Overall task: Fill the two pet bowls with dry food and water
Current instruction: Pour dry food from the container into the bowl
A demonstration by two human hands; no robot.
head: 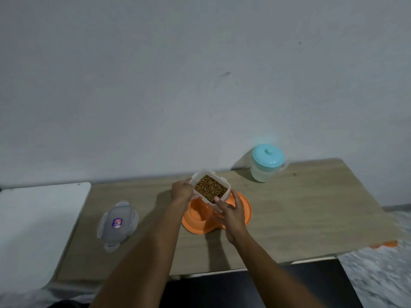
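Note:
A clear plastic container [210, 188] full of brown dry food is held in the air above the orange double pet bowl [244, 210] on the wooden table. My left hand [181, 192] grips the container's left side. My right hand [230, 213] holds its near right corner, the thumb on the rim. The hands and the container hide most of both bowls, so what the bowls hold cannot be seen. A clear water jug with a light blue lid [268, 162] stands upright at the back right of the table, apart from the hands.
The container's grey clip lid [117, 224] lies flat at the table's left. A white surface [33, 218] adjoins the wooden table [311, 214] on the left. A plain wall stands right behind. Patterned floor shows at the right.

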